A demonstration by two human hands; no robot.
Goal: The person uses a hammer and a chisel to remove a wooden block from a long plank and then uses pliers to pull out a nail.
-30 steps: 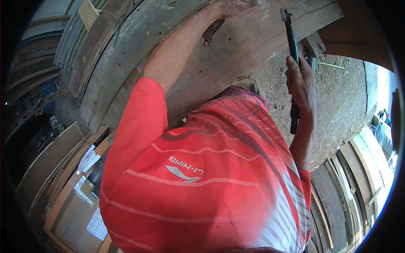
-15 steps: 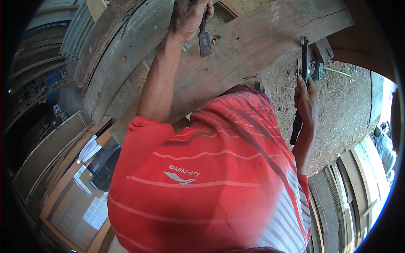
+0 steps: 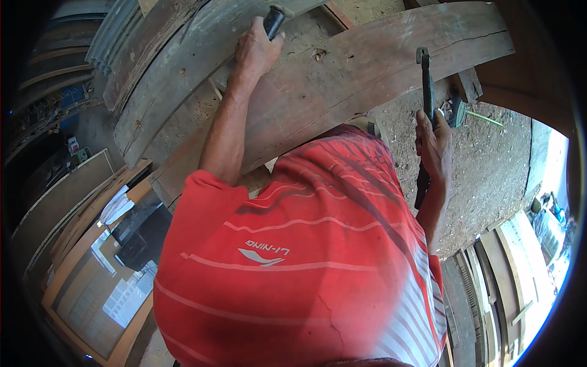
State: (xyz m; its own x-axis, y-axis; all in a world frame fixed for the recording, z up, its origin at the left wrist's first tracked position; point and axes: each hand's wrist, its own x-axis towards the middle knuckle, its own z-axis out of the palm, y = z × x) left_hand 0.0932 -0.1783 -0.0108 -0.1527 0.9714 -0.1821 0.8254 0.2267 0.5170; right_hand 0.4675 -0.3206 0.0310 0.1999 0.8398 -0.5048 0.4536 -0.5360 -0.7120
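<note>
Where the left hand (image 3: pixel 255 52) closes in a fist around a dark-handled tool (image 3: pixel 273 21), the handle stands up out of the grip and its working end is cut off by the frame edge; the fist rests against a grey weathered plank (image 3: pixel 177 79). The right hand (image 3: pixel 435 147) is wrapped tight on a hammer (image 3: pixel 425 104), head above the grip beside the broad curved timber (image 3: pixel 367 79), handle tail below it.

Short-sleeved red shirt (image 3: pixel 306 269) with thin white stripes, a small white chest emblem, bare forearms.
</note>
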